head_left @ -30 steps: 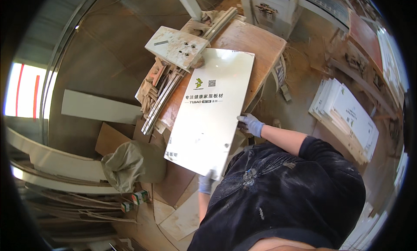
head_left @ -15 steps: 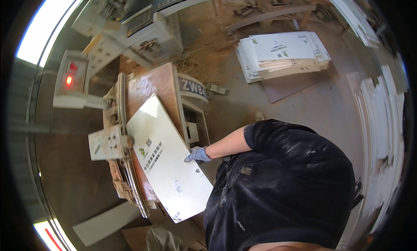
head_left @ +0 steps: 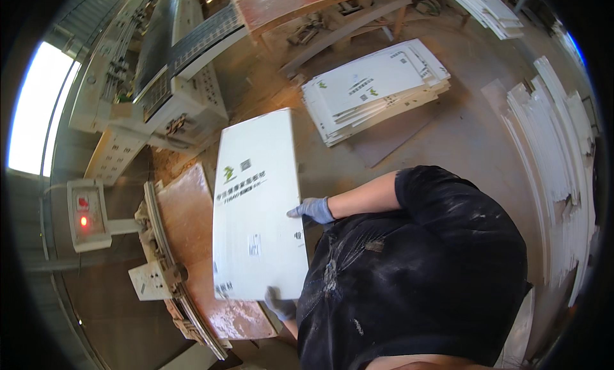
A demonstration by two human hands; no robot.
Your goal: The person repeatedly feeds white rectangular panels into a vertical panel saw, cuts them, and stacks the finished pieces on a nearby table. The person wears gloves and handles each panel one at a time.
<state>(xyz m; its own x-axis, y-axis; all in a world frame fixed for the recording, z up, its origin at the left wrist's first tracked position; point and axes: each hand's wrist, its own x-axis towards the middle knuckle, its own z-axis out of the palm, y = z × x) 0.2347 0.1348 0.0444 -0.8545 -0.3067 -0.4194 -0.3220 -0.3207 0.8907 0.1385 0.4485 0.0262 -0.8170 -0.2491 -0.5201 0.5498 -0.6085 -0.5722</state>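
Observation:
A white rectangular board (head_left: pixel 256 184) with printed dark marks and a small green logo is held over a reddish-brown worktable. My right hand (head_left: pixel 313 210), in a blue-grey glove, grips its long edge, thumb on the printed face and fingers out of sight beneath. At the board's lower edge, close to the corner by my body, my left hand (head_left: pixel 280 304) holds on in a similar glove; its fingers are partly hidden. Part of the worktable (head_left: pixel 182 210) shows to the left of the board and below it.
A stack of similar white boards (head_left: pixel 377 82) sits on the floor beyond my right arm. Left of the worktable are a control box (head_left: pixel 89 213) with a red light and a metal rail. Large machinery (head_left: pixel 192 101) stands far left; white strips (head_left: pixel 550 165) are piled at right.
The board has come up off the worktable and turned more upright in the view. My left hand has come into sight at its lower edge. The whole view has swung.

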